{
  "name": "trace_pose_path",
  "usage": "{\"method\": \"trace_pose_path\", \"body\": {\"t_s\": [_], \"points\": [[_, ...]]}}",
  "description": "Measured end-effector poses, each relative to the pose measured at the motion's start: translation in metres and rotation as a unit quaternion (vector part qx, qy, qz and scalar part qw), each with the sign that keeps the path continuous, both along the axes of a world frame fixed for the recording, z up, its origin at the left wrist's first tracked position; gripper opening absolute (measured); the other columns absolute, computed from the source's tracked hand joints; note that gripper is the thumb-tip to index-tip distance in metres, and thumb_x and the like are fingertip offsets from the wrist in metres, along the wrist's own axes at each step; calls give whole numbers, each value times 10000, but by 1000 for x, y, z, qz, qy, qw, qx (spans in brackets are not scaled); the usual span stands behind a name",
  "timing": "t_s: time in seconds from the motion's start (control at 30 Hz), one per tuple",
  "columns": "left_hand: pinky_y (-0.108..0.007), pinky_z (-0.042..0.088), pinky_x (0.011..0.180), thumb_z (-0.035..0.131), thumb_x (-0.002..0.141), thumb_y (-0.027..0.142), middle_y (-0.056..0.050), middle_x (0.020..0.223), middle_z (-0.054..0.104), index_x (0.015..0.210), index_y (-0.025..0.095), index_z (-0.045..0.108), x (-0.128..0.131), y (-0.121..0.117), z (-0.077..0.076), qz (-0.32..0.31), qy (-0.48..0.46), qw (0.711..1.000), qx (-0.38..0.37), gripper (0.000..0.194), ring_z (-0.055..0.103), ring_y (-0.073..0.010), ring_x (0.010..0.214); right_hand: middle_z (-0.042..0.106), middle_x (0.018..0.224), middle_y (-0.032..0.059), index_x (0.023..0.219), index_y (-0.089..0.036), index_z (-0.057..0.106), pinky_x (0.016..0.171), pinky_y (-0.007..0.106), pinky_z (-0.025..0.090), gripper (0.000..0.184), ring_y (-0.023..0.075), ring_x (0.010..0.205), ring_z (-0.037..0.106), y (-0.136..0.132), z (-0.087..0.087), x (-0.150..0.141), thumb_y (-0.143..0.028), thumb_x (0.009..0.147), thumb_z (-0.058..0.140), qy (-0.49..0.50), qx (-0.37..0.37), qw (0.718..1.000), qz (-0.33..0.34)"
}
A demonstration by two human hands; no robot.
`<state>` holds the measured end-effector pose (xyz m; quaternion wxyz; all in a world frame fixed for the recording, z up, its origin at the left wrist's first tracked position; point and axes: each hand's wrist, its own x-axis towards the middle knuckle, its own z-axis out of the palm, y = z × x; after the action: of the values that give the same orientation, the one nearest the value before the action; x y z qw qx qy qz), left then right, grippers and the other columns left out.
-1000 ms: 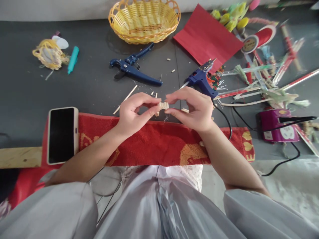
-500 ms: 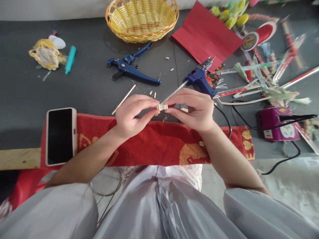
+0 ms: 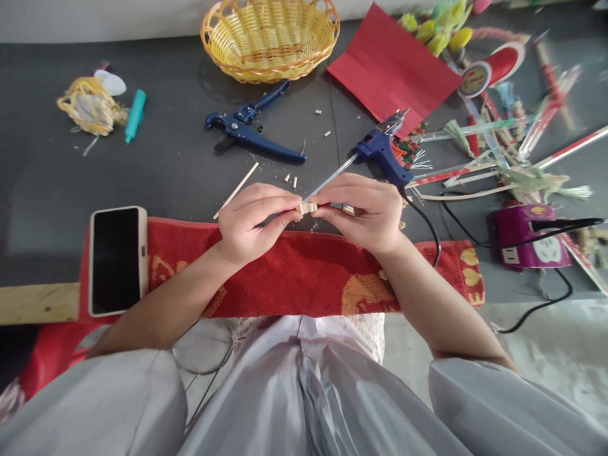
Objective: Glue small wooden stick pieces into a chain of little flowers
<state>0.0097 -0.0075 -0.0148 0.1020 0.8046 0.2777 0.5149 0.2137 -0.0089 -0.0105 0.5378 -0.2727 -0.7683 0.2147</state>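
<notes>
Both hands meet over the far edge of a red towel (image 3: 294, 278). My left hand (image 3: 251, 218) and my right hand (image 3: 368, 209) each pinch one end of a small pale bundle of short wooden stick pieces (image 3: 307, 207). Fingers of both hands are closed on it. A blue glue gun (image 3: 382, 155) lies just beyond my right hand, its clear glue stick (image 3: 327, 180) pointing toward the bundle. A few cut stick bits (image 3: 291, 180) lie on the dark table just past my fingers.
Blue cutting pliers (image 3: 254, 130), a long thin stick (image 3: 236, 190), a yellow wicker basket (image 3: 270, 38) and red paper (image 3: 394, 66) lie further back. A phone (image 3: 116, 259) rests on the towel's left end. A purple power strip (image 3: 532, 237) with black cables and a heap of craft sticks fills the right.
The hands have drawn slightly nearer to me and lower, still pinching the bundle between them. My fingers have closed in tighter on it.
</notes>
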Motion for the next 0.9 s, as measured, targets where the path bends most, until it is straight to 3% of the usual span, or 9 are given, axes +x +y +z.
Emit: {"method": "trace_pose_path", "body": {"t_s": [0.13, 0.27, 0.33, 0.43, 0.53, 0.63, 0.73, 0.8, 0.9], "points": [[-248, 590, 753, 724, 839, 176, -13, 897, 774, 947, 202, 723, 2, -2, 1, -11, -24, 1000, -17, 111, 723, -128, 830, 755, 792, 37, 895, -197, 767, 653, 273, 575, 180, 142, 745, 701, 0, 0, 0, -366, 850, 720, -14, -13, 1000, -5], [-231, 587, 733, 747, 828, 255, -14, 848, 764, 876, 190, 734, 7, -3, 0, 1, -64, 989, -136, 81, 715, -112, 781, 755, 808, 36, 902, -191, 753, 686, 276, 577, 202, 137, 746, 699, 1, 3, 3, -381, 870, 694, -47, -36, 998, -17], [-216, 583, 681, 760, 814, 333, -16, 822, 755, 872, 182, 735, 9, -1, -1, -10, -105, 965, -238, 164, 707, -101, 725, 754, 830, 37, 940, -194, 747, 711, 285, 580, 226, 138, 751, 697, 2, 4, 6, -400, 873, 685, -65, -48, 996, -24], [-215, 585, 618, 801, 745, 435, -17, 785, 748, 859, 167, 737, 11, 2, -4, -38, -162, 908, -384, 298, 696, -98, 649, 751, 850, 35, 1011, -199, 736, 720, 294, 581, 274, 138, 747, 692, 5, 2, 8, -428, 869, 683, -75, -52, 995, -25], [-220, 584, 571, 835, 687, 462, -7, 716, 731, 858, 161, 742, 12, 4, -5, -53, -200, 862, -462, 359, 684, -103, 600, 750, 857, 34, 983, -197, 733, 703, 290, 572, 253, 134, 750, 686, 7, -1, 9, -420, 887, 663, -77, -39, 996, -17], [-218, 579, 550, 857, 662, 438, -1, 681, 721, 851, 159, 745, 13, 4, -4, -66, -221, 841, -490, 356, 674, -103, 574, 745, 837, 29, 922, -194, 727, 683, 278, 559, 214, 128, 746, 679, 8, -2, 9, -393, 901, 652, -80, -25, 996, -13], [-225, 587, 570, 846, 686, 422, -10, 695, 726, 838, 153, 749, 13, 3, -3, -73, -218, 836, -498, 324, 671, -99, 573, 733, 813, 24, 893, -197, 713, 679, 277, 549, 203, 128, 738, 670, 8, -2, 8, -387, 906, 646, -88, -20, 996, -16], [-232, 594, 586, 790, 751, 452, -18, 709, 727, 855, 155, 757, 12, 3, -3, -77, -210, 847, -482, 316, 672, -100, 582, 723, 805, 23, 887, -199, 696, 684, 283, 546, 209, 131, 731, 663, 7, -1, 7, -400, 906, 642, -97, -27, 995, -27], [-244, 605, 641, 718, 832, 430, -37, 812, 741, 942, 178, 767, 9, 2, -3, -95, -176, 891, -407, 279, 696, -112, 666, 710, 799, 26, 885, -193, 671, 682, 283, 541, 191, 132, 720, 651, 6, 0, 6, -382, 901, 648, -92, -35, 994, -42]]}}
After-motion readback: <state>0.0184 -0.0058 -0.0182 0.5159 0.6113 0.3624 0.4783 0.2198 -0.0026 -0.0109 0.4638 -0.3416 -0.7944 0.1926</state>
